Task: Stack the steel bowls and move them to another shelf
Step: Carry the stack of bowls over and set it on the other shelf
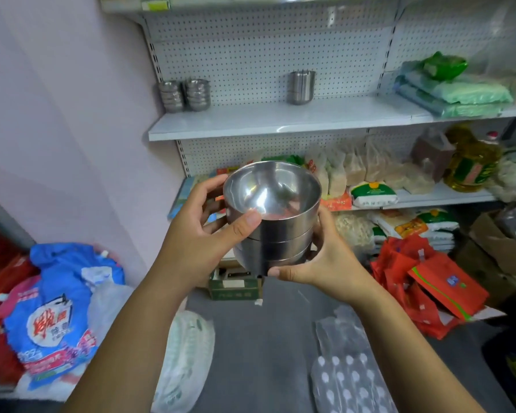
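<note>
A stack of three nested steel bowls (276, 231) is held in mid-air in front of the shelving, its open top tilted toward me. My left hand (203, 234) grips the stack's left side, thumb on the top bowl's rim. My right hand (316, 260) holds the lower right side, thumb under the bottom bowl. Two more stacks of steel bowls (183, 95) stand at the left end of the white middle shelf (251, 120). A steel cup (301, 86) stands further right on that shelf.
Green packets (450, 90) lie at the shelf's right end. The lower shelf (414, 195) holds bagged goods and an oil bottle (471, 162). Bags (57, 314), red packets (429, 281) and a box (234, 283) crowd the floor; a pink wall (72, 114) stands left.
</note>
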Motion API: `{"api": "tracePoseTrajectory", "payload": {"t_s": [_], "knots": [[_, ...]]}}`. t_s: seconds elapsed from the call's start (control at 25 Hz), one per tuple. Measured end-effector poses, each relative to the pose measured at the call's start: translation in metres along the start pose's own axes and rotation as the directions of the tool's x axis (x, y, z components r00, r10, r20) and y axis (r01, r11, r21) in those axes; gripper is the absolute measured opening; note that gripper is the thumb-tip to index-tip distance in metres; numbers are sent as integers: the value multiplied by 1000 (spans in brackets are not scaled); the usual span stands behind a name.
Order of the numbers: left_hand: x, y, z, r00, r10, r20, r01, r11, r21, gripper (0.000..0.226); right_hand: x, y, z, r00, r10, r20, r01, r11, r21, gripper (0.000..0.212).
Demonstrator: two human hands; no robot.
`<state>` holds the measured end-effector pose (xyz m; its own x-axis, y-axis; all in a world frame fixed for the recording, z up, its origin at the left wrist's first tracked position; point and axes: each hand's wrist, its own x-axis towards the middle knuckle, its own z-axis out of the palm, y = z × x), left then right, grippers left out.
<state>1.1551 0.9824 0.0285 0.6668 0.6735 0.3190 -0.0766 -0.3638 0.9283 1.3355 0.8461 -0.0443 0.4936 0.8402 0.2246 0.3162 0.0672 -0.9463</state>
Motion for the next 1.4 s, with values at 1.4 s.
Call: {"api": "tracePoseTrajectory", "payload": {"t_s": [1.4], "knots": [[696,-171,213,821,235,521,-327,941,92,32,529,209,-269,829,42,-557,-49,999,2,120]]}}
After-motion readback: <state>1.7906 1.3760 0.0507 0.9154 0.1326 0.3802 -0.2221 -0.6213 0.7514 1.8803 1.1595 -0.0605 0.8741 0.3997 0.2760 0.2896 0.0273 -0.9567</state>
